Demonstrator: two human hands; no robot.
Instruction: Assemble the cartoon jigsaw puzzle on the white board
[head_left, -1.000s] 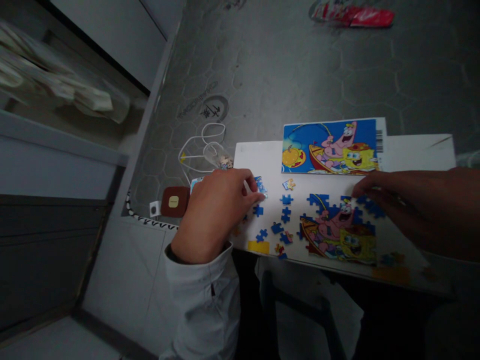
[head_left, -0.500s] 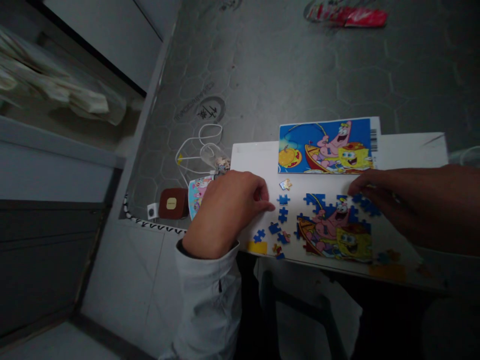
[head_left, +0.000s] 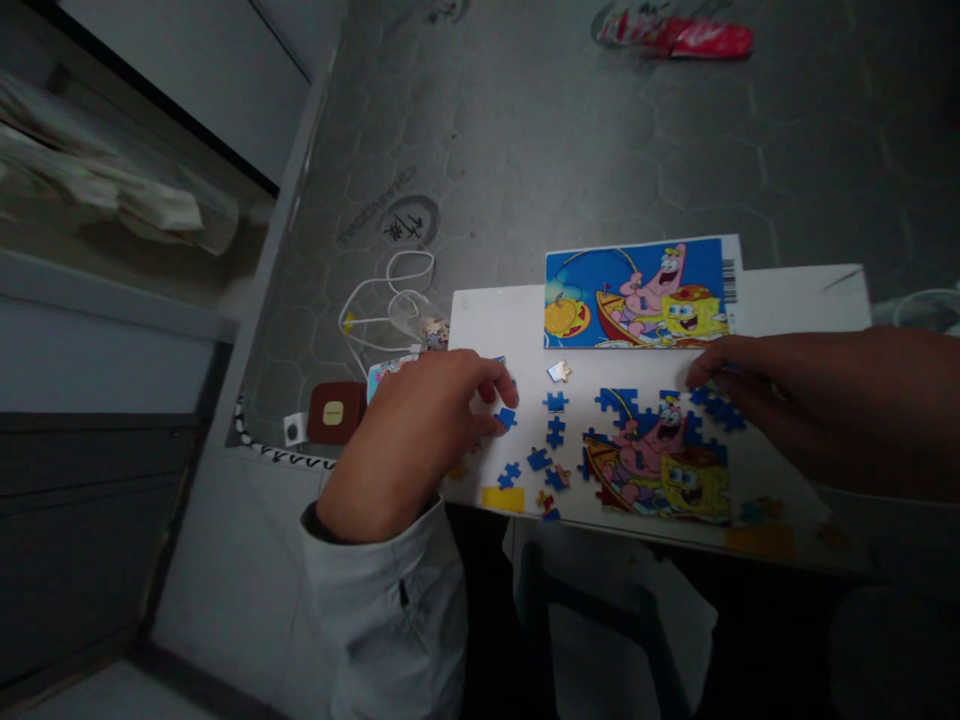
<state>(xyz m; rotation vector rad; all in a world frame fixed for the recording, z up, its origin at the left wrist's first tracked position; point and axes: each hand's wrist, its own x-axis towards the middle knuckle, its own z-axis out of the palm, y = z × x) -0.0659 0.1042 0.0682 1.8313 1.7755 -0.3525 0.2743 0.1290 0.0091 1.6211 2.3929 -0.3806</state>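
A partly joined jigsaw puzzle [head_left: 652, 460] with a pink starfish and a yellow sponge character lies on the white board. My left hand [head_left: 442, 415] is left of the loose pieces, its thumb and index finger apart around a blue puzzle piece [head_left: 507, 418]; the thumb seems to touch it. Beside the puzzle's upper right corner, my right hand [head_left: 780, 400] has its fingers bent together over blue pieces [head_left: 716, 408]. What its fingertips hold, if anything, is hidden. Several loose pieces, among them a blue one [head_left: 556, 402], lie between my left hand and the puzzle.
Behind the puzzle lies the picture card [head_left: 637, 295] on the white board [head_left: 810, 300]. Left of the board are a white cable [head_left: 367, 290], a bag of pieces [head_left: 433, 332] and a brown box [head_left: 335, 413]. A red packet [head_left: 709, 38] is on the far floor.
My left hand has moved left, and its thumb and index finger are now at a blue piece. My right hand stays at the puzzle's upper right corner. The view has shifted slightly.
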